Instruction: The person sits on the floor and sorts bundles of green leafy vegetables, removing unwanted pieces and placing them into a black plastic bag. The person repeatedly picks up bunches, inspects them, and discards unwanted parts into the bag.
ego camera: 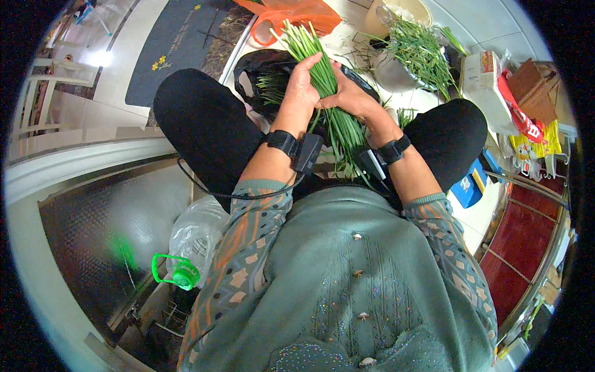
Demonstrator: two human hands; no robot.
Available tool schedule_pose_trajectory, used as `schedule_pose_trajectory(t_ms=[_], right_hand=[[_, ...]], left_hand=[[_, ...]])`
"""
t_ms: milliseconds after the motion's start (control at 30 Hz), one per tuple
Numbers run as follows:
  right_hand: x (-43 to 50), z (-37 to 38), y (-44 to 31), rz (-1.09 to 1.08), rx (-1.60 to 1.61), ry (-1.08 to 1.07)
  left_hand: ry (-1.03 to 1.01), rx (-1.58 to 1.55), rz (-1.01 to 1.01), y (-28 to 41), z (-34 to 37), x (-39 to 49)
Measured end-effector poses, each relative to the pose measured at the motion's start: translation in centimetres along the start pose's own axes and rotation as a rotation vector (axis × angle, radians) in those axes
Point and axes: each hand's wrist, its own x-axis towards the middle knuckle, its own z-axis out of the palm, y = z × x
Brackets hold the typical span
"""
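Note:
Between my hands is a thick bunch of garlic chives (pixel 327 83), its pale stem ends pointing away from me and its green leaves hanging toward my lap. My left hand (pixel 303 83) is wrapped around the left side of the bunch, thumb along the stems. From the right, my right hand (pixel 351 93) grips the same bunch a little lower. Under and behind the hands lies a black plastic bag (pixel 253 63) with more chives (pixel 272 88) in it. The palms and some fingers are hidden behind the stems.
An orange plastic bag (pixel 307 14) lies ahead. Loose chives heap over a metal basin (pixel 395 72) beside a pale bucket (pixel 372 18). A white box (pixel 483 88) stands at right, a blue dustpan (pixel 469 186) near my right knee. A clear plastic jug (pixel 193 232) stands at left.

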Motion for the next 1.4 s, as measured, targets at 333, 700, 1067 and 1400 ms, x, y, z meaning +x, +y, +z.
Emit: schedule_pose_trajectory(t_ms=[333,700,1067,1400], right_hand=[[-2.0,0.2,-3.0,-0.056,0.102,0.031],[-1.5,1.1,-1.7,0.180,0.227,0.117],[-1.3,-2.0,-1.3,0.272,0.394,0.087],[-0.9,-0.5,2.3,0.506,0.229,-0.257]], left_hand=[[-0.265,-0.006,0.060,0.6,2.6,-2.4],[-0.057,0.174,0.039,0.0,1.2,-0.9],[0.226,0.466,0.304,6.4,1.0,-3.6],[0.976,1.500,0.801,16.1,-5.0,-4.6]])
